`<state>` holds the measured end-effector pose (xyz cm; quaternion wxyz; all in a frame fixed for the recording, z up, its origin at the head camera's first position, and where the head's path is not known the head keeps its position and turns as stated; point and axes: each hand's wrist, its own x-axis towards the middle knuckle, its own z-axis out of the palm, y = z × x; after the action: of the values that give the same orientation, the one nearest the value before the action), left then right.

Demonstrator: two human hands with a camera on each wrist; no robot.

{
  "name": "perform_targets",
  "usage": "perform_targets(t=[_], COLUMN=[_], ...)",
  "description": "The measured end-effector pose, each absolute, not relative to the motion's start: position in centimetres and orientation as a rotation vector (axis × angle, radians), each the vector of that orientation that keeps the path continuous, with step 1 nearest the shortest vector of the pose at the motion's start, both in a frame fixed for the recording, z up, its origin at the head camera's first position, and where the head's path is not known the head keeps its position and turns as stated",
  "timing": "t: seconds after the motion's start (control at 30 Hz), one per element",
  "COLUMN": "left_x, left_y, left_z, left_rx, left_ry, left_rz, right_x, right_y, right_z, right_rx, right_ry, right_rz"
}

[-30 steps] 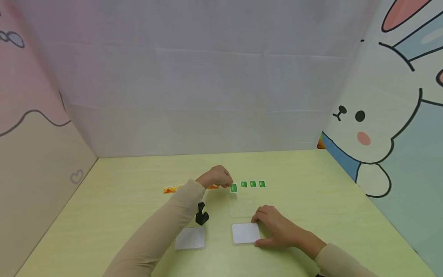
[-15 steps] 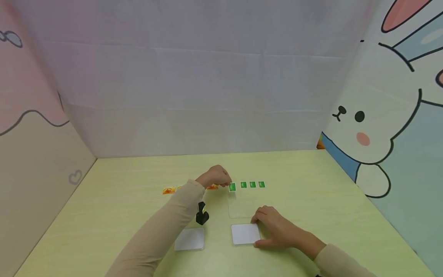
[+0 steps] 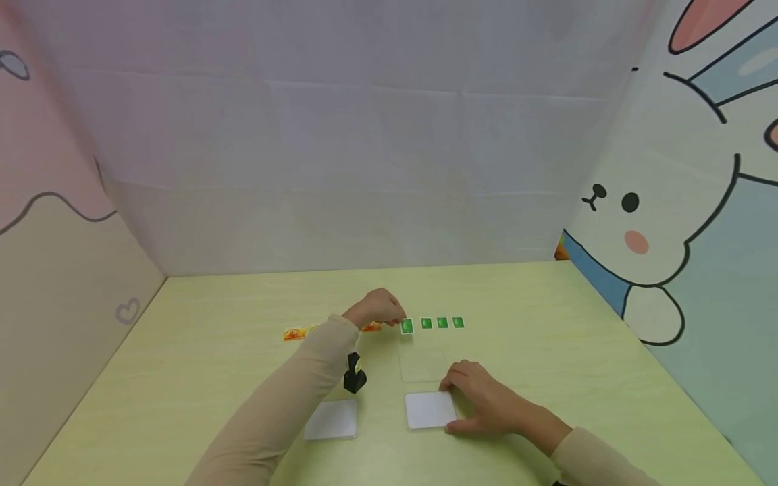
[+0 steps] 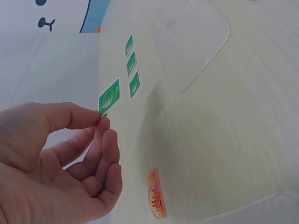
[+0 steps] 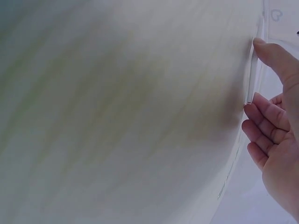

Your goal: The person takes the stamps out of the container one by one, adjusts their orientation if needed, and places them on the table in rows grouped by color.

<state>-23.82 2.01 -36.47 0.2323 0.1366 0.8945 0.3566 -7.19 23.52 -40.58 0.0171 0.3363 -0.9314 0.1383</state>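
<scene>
My left hand (image 3: 381, 308) pinches a small green stamp (image 3: 406, 327) with a white border between thumb and forefinger. In the left wrist view that green stamp (image 4: 109, 97) is held above the table by one corner. A row of green stamps (image 3: 442, 323) lies just to its right. My right hand (image 3: 483, 398) holds a flat white rectangular case (image 3: 429, 410) at its right side. In the right wrist view, thumb and forefinger touch opposite ends of the thin case (image 5: 252, 77), which rests on the table.
Orange stamps (image 3: 295, 334) lie left of the green ones, partly behind the left sleeve. A clear plastic piece (image 3: 422, 366) lies beyond the white case. Another white case (image 3: 331, 419) is beside the left forearm. A black device (image 3: 354, 373) sits at the left sleeve.
The left hand and its green stamp have shifted very slightly left and up, along with a small drift of the whole view. The right hand stays on the white case.
</scene>
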Motion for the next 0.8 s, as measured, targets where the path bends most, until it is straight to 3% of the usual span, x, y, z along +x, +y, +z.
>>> perform_targets(t=[0.8], left_x=[-24.08], left_y=[2.38], left_z=[-37.08], left_rx=[0.369], left_ry=[2.519], left_rz=[0.985], right_x=[-7.33], right_y=[23.43], right_z=[-40.59], right_rx=[1.045], right_ry=[-2.904], right_rz=[0.421])
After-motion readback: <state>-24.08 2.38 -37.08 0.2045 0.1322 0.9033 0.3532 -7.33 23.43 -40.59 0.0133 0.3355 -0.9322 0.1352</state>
